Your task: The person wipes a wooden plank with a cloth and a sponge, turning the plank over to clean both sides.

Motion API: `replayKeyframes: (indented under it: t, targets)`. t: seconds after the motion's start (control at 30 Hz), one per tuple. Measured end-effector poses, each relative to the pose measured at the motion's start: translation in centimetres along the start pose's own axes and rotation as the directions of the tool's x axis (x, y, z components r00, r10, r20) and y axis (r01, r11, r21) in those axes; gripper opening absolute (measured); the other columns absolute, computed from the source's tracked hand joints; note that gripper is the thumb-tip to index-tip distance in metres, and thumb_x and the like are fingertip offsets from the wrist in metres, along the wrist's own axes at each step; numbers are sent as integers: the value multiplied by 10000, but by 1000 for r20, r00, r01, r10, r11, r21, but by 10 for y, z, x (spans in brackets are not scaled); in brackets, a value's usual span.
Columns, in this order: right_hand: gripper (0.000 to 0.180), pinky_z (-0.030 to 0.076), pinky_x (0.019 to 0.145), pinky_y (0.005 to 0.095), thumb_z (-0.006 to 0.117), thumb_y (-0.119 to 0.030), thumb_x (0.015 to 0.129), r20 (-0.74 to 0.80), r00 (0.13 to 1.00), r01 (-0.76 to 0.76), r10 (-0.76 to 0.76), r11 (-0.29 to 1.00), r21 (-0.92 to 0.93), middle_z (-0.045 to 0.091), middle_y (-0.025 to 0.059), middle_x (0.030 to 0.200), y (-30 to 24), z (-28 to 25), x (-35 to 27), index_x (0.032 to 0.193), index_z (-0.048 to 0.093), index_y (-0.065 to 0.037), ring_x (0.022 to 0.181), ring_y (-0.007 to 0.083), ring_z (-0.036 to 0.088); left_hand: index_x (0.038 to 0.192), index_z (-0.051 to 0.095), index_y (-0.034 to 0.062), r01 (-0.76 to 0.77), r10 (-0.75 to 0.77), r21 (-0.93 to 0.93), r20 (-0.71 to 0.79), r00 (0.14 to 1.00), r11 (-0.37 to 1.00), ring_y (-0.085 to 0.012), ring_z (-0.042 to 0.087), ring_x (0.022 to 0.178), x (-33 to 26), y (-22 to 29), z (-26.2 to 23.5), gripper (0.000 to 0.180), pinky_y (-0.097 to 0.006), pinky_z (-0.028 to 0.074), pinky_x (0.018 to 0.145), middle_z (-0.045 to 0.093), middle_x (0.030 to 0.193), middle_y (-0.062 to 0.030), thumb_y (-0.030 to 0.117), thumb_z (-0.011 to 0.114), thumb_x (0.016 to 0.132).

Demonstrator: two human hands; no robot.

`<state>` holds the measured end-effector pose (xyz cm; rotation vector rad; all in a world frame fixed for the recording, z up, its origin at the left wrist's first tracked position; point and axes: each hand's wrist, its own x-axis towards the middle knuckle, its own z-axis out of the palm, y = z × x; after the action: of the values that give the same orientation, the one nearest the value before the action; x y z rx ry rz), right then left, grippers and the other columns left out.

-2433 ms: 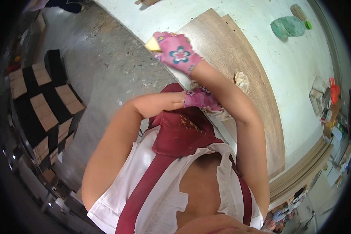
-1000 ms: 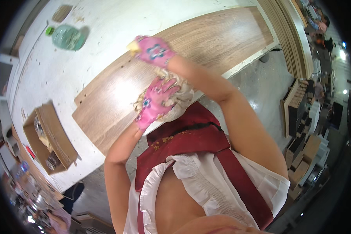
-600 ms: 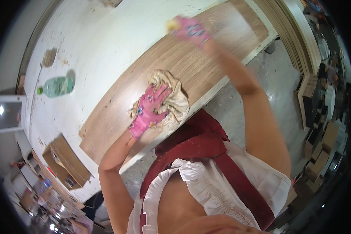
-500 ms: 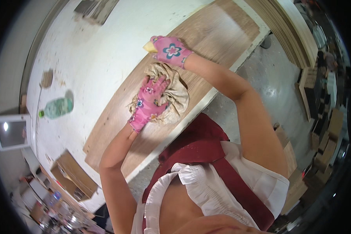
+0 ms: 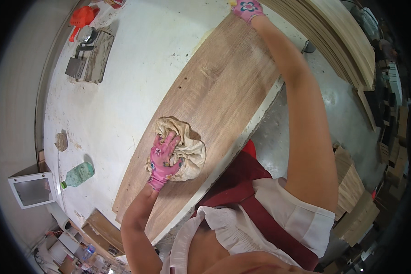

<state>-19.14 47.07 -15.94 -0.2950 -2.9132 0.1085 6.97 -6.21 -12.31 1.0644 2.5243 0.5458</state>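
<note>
— Moved since the earlier frame: right hand (image 5: 247,10), pink glove, from beside the rag (image 5: 192,157) to the far end of the board (image 5: 223,91).
— Its state?
— Cut by the top edge. Yellow block (image 5: 233,2) just shows at its fingers; how tightly they close, cannot tell.
— Left hand (image 5: 163,157)?
— Matching glove. Palm down on the rag, fingers loosely spread, thumb out to the side (whether any cloth is pinched, cannot tell).
— Rag, location?
— One, cream, stained; bunched on the board, toward its near end.
— Board?
— One, wood-grain, outer edge curved. Flat on the white bench (image 5: 123,91), along the person's side. Green bottle (image 5: 80,174) on the same bench, well apart.
— Handling, by judgement?
— Rag: light, soft, limp; gather the middle folds under the palm. Board: stiff, probably heavy, perhaps slick-faced; take both long edges, two hands. Block: likely light; pinch by its sides.
</note>
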Motion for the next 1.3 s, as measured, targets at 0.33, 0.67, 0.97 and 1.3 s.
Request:
replayKeyframes:
  t: [0.33,0.67,0.97,1.3]
  targets:
    - [200,415,477,300,568,-274,805,177,984,-122,-16,663,739,589,46,584,0,-45,-22,847,683,-116,510,137,554,1284,522,153,-39,39,-1,-57,998,999,-307,475,1204,5,3,-1,695,-470,237,1104,485,1361,-87,252,698,619]
    - [503,485,809,416,613,-401,802,133,922,-380,363,915,133,652,188,1018,116,-86,-182,1157,548,-50,941,367,622,1268,530,116,-104,107,24,-152,983,994,-320,484,1193,7,2,4,676,-506,253,1082,506,1333,-106,226,699,623]
    - [465,492,789,388,623,-389,840,-158,882,-351,444,841,411,654,186,995,128,-53,-229,1138,545,-41,916,342,631,1289,496,100,-130,134,38,-157,978,991,-316,485,1210,11,9,2,655,-515,247,1083,514,1320,-128,211,661,664]
    - [459,499,849,403,703,-292,719,-23,997,74,-77,766,639,588,135,1012,-84,-99,-383,1085,520,-84,957,303,602,1299,493,77,-150,149,7,-161,976,989,-334,470,1231,11,9,3,654,-502,227,1100,488,1336,-182,182,633,668]
